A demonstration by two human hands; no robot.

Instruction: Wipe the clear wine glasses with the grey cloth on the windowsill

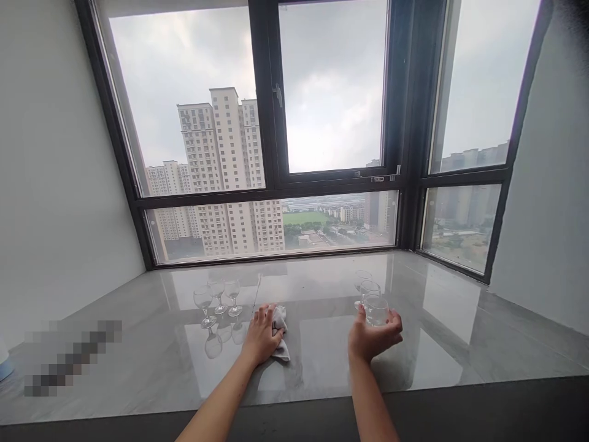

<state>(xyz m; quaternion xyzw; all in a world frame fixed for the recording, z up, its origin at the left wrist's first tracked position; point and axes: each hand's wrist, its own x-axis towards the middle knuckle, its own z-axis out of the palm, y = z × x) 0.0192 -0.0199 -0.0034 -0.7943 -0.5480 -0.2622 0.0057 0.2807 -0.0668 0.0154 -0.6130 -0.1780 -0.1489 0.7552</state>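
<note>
My left hand (261,336) lies on a crumpled light grey cloth (280,350) on the glossy grey sill, with its fingers curled over the cloth's left side. To the right, my right hand (373,337) is palm up, its thumb and fingers around the bowl of a clear stemmed glass (377,309). The hand hides this glass's lower part. Just behind it stand two more clear glasses, a nearer glass (370,288) and a farther glass (362,277). Left of the cloth, three stemmed glasses stand upright together: a front glass (202,299), a middle glass (217,290) and a right glass (234,291).
The tiled sill (322,368) reflects the window and the glasses. A dark window frame (271,190) rises behind it, with walls on both sides. A pixelated dark patch (73,362) covers something at left. A white and blue object (4,365) is cut off at the left edge.
</note>
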